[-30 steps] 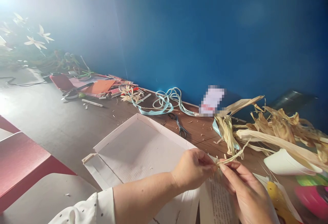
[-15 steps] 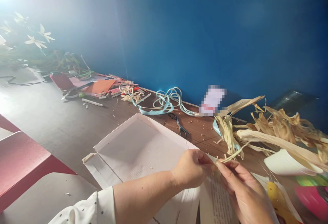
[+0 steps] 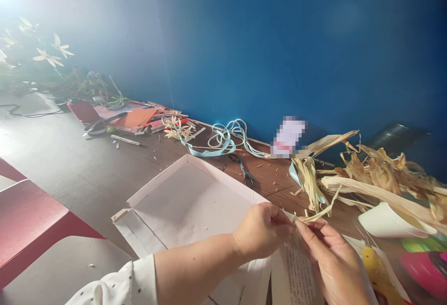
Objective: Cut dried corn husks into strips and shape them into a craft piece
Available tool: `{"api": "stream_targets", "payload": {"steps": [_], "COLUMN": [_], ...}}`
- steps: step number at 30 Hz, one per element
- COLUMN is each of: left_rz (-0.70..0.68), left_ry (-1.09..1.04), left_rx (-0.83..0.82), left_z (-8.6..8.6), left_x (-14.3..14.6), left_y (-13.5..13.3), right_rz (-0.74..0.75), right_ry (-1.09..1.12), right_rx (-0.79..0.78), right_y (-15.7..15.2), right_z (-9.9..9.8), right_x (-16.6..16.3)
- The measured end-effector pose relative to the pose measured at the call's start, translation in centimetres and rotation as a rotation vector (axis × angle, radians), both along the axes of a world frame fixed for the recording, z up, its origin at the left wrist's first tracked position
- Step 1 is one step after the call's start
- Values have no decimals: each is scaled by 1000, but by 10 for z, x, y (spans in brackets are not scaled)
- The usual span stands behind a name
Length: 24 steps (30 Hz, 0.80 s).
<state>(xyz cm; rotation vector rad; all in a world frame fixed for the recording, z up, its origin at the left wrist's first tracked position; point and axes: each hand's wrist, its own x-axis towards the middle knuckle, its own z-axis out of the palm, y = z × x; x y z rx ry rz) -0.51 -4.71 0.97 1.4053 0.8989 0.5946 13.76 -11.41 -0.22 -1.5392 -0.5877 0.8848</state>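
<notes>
A corn-husk strip [image 3: 324,213] pinched beside the box lid [image 3: 188,193]

The right hand [image 3: 330,251] has its thumb nearly against its curled forefinger, the strip caught between. The left hand [image 3: 263,230] reaches over the lid's right edge, its fingers bunched close to that thumb; I can't tell whether they grip anything. The right hand is nearer the strip's free length, whose long axis bends away from the lid, out toward the loose husks [image 3: 380,170]. A sheet with writing [image 3: 295,272] lies along the lid's right edge; scissors [image 3: 244,172] rest just past its far side.
</notes>
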Motion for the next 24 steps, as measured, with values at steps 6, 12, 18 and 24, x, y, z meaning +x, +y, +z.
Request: {"api": "stream_targets", "payload": {"steps": [6,12,18,24], "left_rz": [15,50,59,67], "left_ry": [-33,-115,-90,-84], "left_rx": [-9,-127,-173,-201], "left_z": [0,-5,-4,-5], "left_x": [0,1,2,3], "left_y": [1,4,3,3], "right_rz": [27,21,44,55], "right_ry": [38,172,105,48], "right_rx": [2,-19,-7,-27], "right_y": [0,1,1,0], "right_z": [2,1,-3,-2], "right_x": [0,-2,0,1]}}
